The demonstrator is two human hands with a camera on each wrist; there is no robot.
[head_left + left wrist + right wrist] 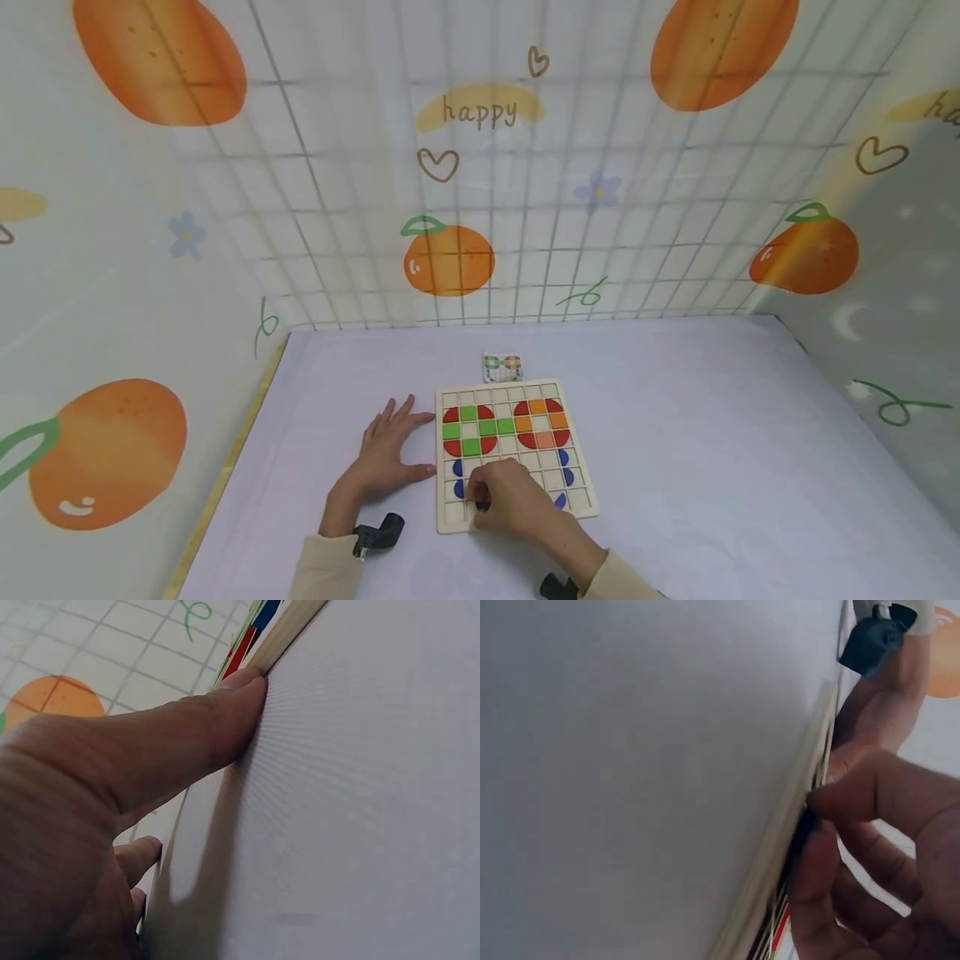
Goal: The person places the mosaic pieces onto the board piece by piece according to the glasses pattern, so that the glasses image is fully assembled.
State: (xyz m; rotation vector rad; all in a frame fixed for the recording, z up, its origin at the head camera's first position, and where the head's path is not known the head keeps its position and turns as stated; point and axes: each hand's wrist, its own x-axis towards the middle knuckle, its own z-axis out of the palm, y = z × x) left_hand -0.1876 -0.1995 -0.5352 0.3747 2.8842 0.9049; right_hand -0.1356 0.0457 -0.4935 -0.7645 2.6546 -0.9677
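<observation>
Right now your right hand [513, 500] pinches a dark blue piece [482, 505] over the near-left cells of the wooden board [577, 467], which lies mid-tabletop [712, 450]. Your left hand [382, 454] lies flat and relaxed, thumb against the board's left edge. Ease that brace and the board may slide, skewing the piece. A small pattern card [502, 367] sits beyond the far edge, out of your way.

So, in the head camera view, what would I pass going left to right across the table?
Left hand flat on the table → green-and-red pattern → orange-and-red pattern, both on the wooden board.
</observation>
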